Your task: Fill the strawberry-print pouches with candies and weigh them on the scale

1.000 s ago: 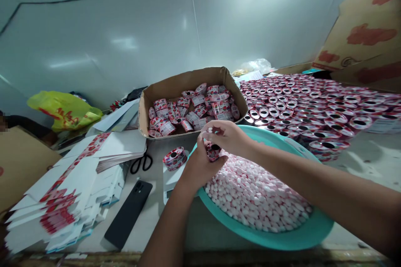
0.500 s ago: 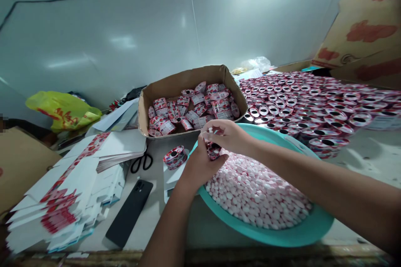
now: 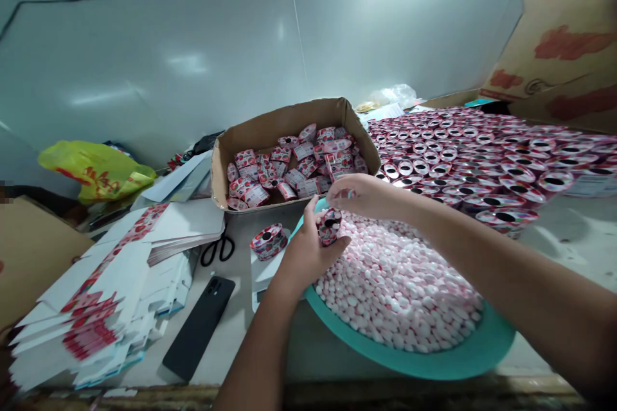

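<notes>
My left hand [image 3: 303, 249] curls around a small container [image 3: 328, 236] over the near-left side of the basin, thumb on one side and fingers on the other; its printed wall is glossy, red and white, with a dark oval mouth facing up and a few pale spots at it. My right hand [image 3: 364, 196] hangs just beside it, bent at the wrist, fingers curled downward; the fingertips are blurred and partly turned away, so I cannot tell whether they pinch anything. Below, smooth rounded pellets [image 3: 395, 295], white to pale pink, heap in the turquoise plastic basin [image 3: 385, 358], whose far rim my right forearm partly covers. Behind it a brown cardboard box [image 3: 284, 119] holds jumbled printed packs [image 3: 296, 170], the lowest ones hidden by its front wall. To the right stand dense rows of oval-mouthed tubs [image 3: 463, 160], too crowded to make out singly at the back. On the bench [image 3: 573, 237], near my left forearm, lie a flat dark phone [image 3: 199, 327] and black scissor handles [image 3: 218, 250], the blades out of sight. The cardboard [image 3: 33, 250] at far left is cut off by the edge
</notes>
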`<state>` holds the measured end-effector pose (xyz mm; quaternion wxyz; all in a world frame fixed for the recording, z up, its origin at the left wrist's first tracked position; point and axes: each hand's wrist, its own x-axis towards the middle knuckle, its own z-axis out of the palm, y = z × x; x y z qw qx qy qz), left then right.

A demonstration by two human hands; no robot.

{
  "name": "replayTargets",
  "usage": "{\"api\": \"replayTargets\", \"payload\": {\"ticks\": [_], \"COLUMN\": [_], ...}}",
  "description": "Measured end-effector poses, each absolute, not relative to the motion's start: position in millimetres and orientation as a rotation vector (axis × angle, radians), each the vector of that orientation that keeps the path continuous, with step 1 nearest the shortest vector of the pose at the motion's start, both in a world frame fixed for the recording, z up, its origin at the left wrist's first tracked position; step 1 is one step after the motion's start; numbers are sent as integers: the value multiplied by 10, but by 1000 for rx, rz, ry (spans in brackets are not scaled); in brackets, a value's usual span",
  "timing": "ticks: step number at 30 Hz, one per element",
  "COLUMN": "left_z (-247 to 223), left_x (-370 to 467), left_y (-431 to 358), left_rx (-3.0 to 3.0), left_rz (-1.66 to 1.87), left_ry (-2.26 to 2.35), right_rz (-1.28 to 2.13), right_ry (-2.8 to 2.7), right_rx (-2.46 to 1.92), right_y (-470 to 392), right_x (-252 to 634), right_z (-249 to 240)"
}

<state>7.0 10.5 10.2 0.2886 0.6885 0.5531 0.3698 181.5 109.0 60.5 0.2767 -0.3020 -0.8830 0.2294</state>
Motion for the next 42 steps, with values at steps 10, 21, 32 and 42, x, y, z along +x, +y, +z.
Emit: {"api": "replayTargets", "payload": {"ticks": [10, 21, 32, 42], "left_z": [97, 84, 94, 131], "left_x": [66, 60, 65, 88], "left_y": [91, 110, 149, 126], "left_rx": [1867, 1912, 2003, 2007], "left_rz": [986, 1006, 1046, 1052], "left_ry": [1485, 1459, 1455, 1467], "right_rz": [655, 727, 643, 811], "right_ry": [-2561, -2539, -2470, -2453], "right_rx": [-824, -749, -820, -682], "right_y": [1162, 1094, 1115, 1038], "right_x": [1939, 1927, 1887, 1864], "right_z": [618, 631, 590, 620]}}
